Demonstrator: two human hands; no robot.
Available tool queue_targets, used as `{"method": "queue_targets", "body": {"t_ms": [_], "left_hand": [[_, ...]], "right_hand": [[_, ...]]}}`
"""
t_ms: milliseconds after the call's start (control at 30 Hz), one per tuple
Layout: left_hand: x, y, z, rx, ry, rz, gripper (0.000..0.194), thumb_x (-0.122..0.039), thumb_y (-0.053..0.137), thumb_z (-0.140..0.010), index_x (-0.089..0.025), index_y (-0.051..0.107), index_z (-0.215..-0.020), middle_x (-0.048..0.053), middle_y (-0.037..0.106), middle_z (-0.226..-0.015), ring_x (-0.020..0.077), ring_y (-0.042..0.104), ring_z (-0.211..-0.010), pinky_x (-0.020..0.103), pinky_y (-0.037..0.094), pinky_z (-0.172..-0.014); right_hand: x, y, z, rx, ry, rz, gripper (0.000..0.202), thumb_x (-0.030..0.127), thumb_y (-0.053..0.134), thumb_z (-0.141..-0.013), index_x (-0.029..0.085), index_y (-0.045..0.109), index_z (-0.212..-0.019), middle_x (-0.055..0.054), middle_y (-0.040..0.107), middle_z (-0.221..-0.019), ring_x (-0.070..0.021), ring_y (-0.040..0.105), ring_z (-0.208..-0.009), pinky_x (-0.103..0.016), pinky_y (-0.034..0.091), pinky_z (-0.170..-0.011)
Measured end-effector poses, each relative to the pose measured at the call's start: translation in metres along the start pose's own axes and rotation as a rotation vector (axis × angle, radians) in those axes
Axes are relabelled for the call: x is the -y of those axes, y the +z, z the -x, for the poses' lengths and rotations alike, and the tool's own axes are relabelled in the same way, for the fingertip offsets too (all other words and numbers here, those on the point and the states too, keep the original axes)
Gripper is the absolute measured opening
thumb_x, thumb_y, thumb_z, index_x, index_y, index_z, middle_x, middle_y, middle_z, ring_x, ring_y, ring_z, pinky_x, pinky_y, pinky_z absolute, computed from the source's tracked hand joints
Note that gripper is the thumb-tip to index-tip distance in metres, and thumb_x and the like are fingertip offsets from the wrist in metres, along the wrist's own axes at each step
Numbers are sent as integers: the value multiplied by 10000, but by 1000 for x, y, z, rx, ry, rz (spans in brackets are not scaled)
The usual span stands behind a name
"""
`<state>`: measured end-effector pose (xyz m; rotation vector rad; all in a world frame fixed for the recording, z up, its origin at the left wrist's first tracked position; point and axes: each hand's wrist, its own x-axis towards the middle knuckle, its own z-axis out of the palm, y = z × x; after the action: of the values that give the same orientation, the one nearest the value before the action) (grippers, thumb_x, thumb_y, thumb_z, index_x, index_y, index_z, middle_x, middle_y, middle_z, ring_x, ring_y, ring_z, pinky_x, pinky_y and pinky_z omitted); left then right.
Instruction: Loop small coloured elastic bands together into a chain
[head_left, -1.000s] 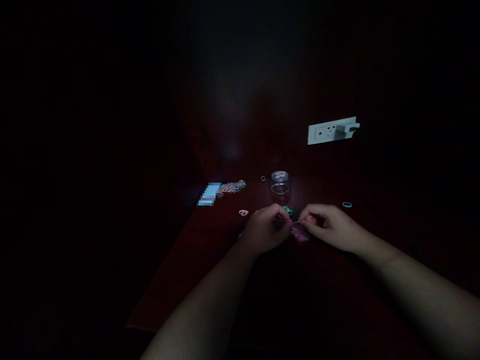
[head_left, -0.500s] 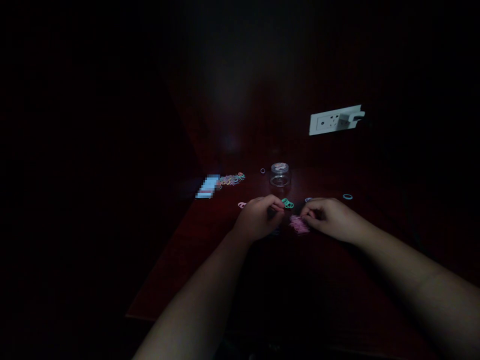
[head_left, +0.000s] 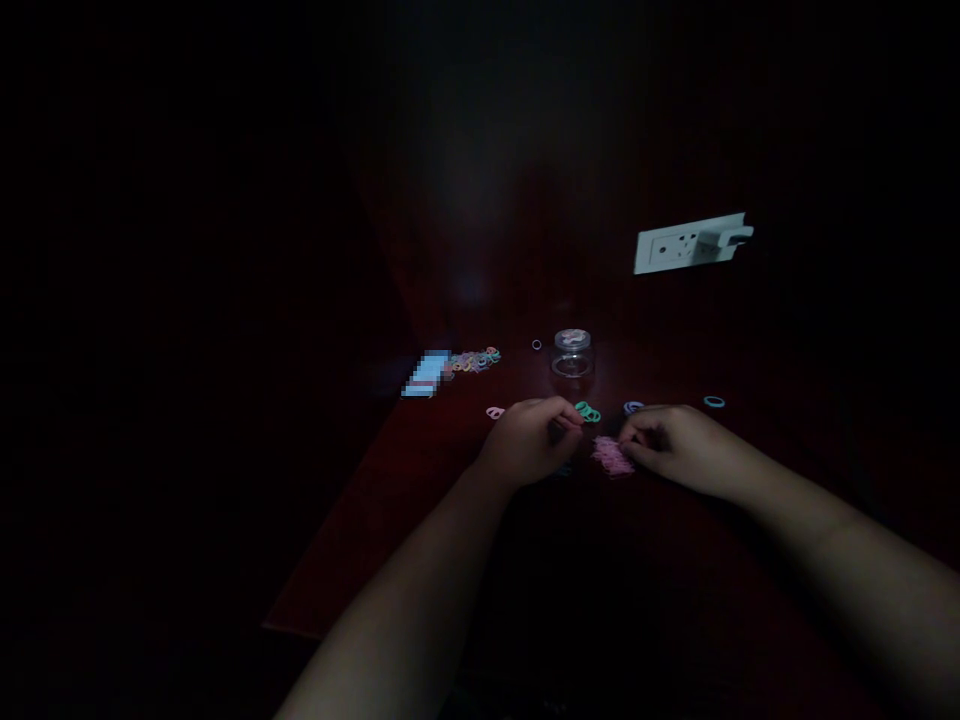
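Note:
My left hand (head_left: 531, 440) is closed, thumb and fingertips drawn together next to a small cluster of green hair ties (head_left: 588, 412). Whatever it pinches, if anything, is too dark to see. My right hand (head_left: 679, 445) is also closed in a pinch, its fingertips at the edge of a pink ridged bundle (head_left: 613, 456) on the table. What lies between those fingertips is hidden. Purple hair ties (head_left: 634, 408) show just behind my right hand. Pale pink hair ties (head_left: 495, 412) lie left of my left hand, and a dark blue one (head_left: 564, 469) shows faintly below it.
A clear lidded jar (head_left: 572, 354) stands behind the hands. Mixed hair ties (head_left: 476, 360) are heaped beside a lit, blurred phone-like screen (head_left: 427, 373). One blue ring (head_left: 714, 402) lies right, a pale ring (head_left: 536, 345) farther back. A socket panel (head_left: 690, 244) holds a plug.
The whole view has shifted, so everything sits slightly farther right. More of the purple hair ties shows behind my right hand. Both hands keep nearly the same pinched pose.

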<state>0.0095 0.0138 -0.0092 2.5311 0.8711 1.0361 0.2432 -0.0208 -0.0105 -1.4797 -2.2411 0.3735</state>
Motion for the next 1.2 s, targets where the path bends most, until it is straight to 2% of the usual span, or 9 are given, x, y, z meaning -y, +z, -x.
{"method": "queue_targets", "body": {"t_ms": [233,333,400,467,500,567,667,867,1200], "left_hand": [[4,-1,0,-12,-27,12,93,-198,596,-836,-198,646,-914,4,722,-860,131,670,-789,249,519,-720],[15,-6,-1,-51,-104,16,89,-219,592,-846,-206,648,-914,-6,721,-853,116,669,-760,224,512,-698],[28,-15,0,-112,-234,-32,95,-228,577,-856,-212,651,-912,-6,721,-833,116,670,-738,222,510,-689],[47,-26,2,-186,-430,-140,126,-235,540,-876,-215,655,-922,7,725,-842,135,676,-755,244,516,-718],[57,-31,4,-227,-542,-206,149,-235,517,-888,-215,658,-930,20,731,-871,152,682,-793,263,518,-753],[78,-40,10,-239,-738,-333,198,-233,490,-892,-229,665,-983,38,732,-1009,185,680,-922,295,514,-836],[102,-44,16,-232,-842,-387,254,-210,476,-870,-205,684,-1015,94,717,-1083,244,660,-1015,363,503,-900],[117,-33,10,-152,-771,-440,315,-214,486,-847,-261,696,-1078,60,667,-1216,292,556,-1181,439,453,-991],[143,-24,-24,-101,-553,-528,326,-203,473,-850,-181,691,-1091,97,636,-1271,276,492,-1254,425,323,-1132]], "right_hand": [[-2,-2,0,40,-4,0,143,269,569,-804,215,700,-778,2,661,-669,-147,592,-592,-275,422,-579],[-4,-2,0,48,-13,-20,162,289,561,-820,208,698,-786,-7,660,-669,-150,588,-586,-275,419,-567],[-4,-3,0,29,-15,-41,188,316,555,-834,200,698,-795,-19,663,-679,-157,591,-593,-281,426,-572],[-3,-5,1,1,-15,-70,218,348,553,-845,192,697,-795,-32,665,-683,-167,591,-601,-290,436,-579],[-3,-5,1,-8,-20,-87,229,359,553,-848,188,697,-795,-36,666,-684,-170,590,-603,-292,439,-581],[-4,-5,2,-17,-41,-118,237,365,553,-857,184,694,-797,-40,667,-690,-170,586,-606,-289,443,-583],[-6,-4,3,-22,-56,-139,252,378,537,-881,186,676,-798,-32,648,-681,-161,573,-607,-275,439,-578],[-1,0,6,-48,-43,-177,270,401,522,-900,193,631,-766,-16,582,-646,-157,538,-599,-260,432,-551],[-3,8,6,-95,-76,-177,246,350,510,-920,198,606,-752,0,525,-626,-139,486,-577,-245,414,-537]]}}
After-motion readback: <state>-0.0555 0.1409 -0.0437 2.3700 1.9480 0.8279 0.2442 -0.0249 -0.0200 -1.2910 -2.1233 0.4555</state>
